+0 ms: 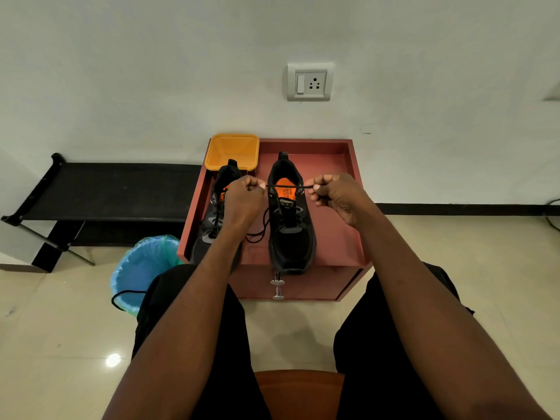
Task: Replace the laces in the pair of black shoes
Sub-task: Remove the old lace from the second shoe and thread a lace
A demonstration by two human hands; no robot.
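Two black shoes with orange insoles stand on a red cabinet top (339,234). The right shoe (291,234) is in full view; the left shoe (212,219) is partly hidden behind my left forearm. A black lace (286,186) is stretched taut above the right shoe's opening. My left hand (244,197) pinches one end and my right hand (336,194) pinches the other, fingers curled. More of the black lace hangs in loops between the two shoes, near the right shoe's eyelets.
An orange plastic tub (232,150) sits at the cabinet's back left corner. A bin with a blue liner (142,271) stands on the floor to the left, a black lace draped over its rim. A black low rack (103,192) lines the wall. A wall socket (309,81) is above.
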